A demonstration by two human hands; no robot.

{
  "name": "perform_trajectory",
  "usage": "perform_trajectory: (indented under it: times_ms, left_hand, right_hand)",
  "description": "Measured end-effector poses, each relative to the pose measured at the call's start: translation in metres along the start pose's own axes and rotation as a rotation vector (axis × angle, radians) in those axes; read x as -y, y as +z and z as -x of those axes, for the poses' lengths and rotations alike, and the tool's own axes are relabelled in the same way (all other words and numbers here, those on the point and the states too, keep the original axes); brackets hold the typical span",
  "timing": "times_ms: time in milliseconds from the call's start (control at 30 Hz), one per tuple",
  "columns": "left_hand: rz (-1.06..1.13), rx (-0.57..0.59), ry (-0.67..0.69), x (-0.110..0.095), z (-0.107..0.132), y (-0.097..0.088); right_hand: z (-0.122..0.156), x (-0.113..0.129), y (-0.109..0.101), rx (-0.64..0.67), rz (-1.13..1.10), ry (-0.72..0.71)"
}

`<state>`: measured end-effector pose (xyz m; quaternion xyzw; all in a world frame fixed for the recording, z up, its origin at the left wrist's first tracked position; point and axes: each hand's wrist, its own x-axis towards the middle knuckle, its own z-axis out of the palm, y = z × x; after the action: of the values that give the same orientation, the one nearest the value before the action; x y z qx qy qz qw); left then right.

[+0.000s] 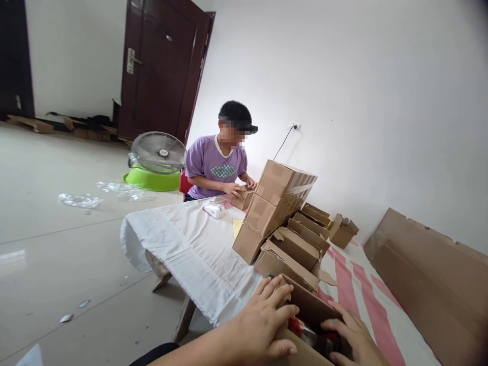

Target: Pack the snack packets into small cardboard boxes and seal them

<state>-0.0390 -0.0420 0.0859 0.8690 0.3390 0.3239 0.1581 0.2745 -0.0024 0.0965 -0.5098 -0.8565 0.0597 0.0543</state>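
Observation:
In the head view's lower right, an open cardboard box [307, 300] lies in front of me, with a red, glossy-looking item [299, 328] and some dark contents inside. My left hand [269, 317] rests over the box's left edge, its fingers spread and holding nothing visible. At the opposite side, my right hand [356, 335] reaches in over the rim with fingers apart and bent, close to the dark contents. Whether it touches them I cannot tell. A bit of something green shows just past my left fingertips.
Three taped cartons [263, 216] are stacked beyond the box, next to several open cardboard boxes [295, 249]. A person [217, 168] across the cloth-covered table [183, 249] handles a small box [244, 197]. A white device [214, 209] lies nearby. A fan [162, 152] stands behind.

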Motion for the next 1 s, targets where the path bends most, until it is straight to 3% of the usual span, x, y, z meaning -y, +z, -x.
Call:
perform_trajectory:
  times_ms: [167, 333, 533, 733, 1000]
  left_hand:
    - [0.174, 0.043, -0.106, 0.025, -0.007, 0.011]
    - [0.414, 0.141, -0.202, 0.06, -0.016, 0.025]
    - [0.521, 0.042, -0.17, 0.074, -0.017, 0.039]
    - [0.52, -0.051, -0.119, 0.074, -0.013, 0.042]
    - [0.585, -0.151, -0.077, 0.081, -0.007, 0.05]
  right_hand:
    - [-0.011, 0.013, -0.004, 0.105, 0.148, 0.13]
    - [-0.017, 0.017, 0.006, 0.054, 0.265, 0.112]
    - [-0.015, 0.002, 0.017, -0.057, 0.12, 0.052]
    - [-0.004, -0.007, 0.018, -0.382, 0.005, -0.059]
    - [0.009, 0.0, 0.019, -0.827, -0.023, -0.236]
